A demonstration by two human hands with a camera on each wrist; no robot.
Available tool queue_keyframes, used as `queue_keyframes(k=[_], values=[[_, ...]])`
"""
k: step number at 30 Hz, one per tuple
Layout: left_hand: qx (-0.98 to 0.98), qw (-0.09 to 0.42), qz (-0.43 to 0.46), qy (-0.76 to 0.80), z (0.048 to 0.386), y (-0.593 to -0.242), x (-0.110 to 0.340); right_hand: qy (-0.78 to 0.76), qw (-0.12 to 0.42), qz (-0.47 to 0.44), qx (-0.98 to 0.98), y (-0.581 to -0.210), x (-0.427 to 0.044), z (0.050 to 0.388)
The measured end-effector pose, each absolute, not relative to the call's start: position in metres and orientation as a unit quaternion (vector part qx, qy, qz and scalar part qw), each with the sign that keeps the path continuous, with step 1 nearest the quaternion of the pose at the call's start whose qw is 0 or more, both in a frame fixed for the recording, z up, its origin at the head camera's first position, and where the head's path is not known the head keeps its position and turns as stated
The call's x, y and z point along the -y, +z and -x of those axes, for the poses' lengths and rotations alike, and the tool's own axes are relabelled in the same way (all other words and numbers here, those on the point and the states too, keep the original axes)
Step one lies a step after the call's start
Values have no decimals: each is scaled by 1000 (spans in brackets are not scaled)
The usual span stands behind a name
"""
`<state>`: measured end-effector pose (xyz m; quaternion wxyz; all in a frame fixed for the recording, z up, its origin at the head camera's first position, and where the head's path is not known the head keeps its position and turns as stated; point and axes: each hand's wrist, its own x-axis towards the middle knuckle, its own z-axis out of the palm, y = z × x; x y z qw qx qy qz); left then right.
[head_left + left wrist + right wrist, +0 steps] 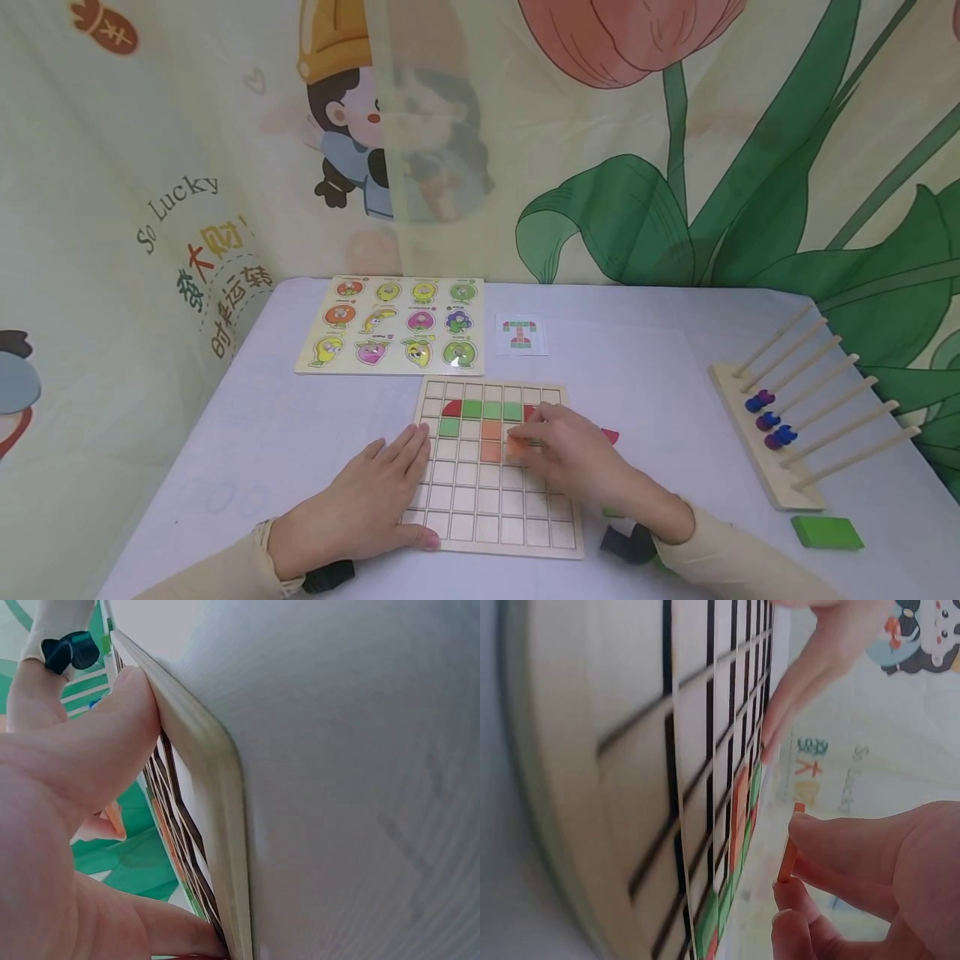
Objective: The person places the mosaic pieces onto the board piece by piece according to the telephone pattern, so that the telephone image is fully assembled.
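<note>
board (487, 502) from above; wrist views edge-on

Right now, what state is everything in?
Grid board: partly filled
Held orange tile: clear of the grid board
Right hand: pinching that tile
Left hand: resting on the grid board's edge
Loose red piece: off the board
Peg stand: beads on some pegs, others bare
Fruit board: flat, pictures up
Pattern card: flat, face up
Green block: lying flat

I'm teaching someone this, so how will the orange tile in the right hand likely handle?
The orange tile looks stiff: no bend shows where the right hand pinches it. Thin and small, it is probably light. Its flat faces suggest it would slide rather than roll.
</note>
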<state>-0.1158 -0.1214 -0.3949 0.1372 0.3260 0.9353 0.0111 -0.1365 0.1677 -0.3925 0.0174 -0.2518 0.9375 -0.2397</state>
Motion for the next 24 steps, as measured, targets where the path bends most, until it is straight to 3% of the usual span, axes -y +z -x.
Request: queue_keyframes(k=[24], values=[[-936, 151, -319, 3, 117, -394, 119, -172, 33, 314, -933, -402, -139, 131]])
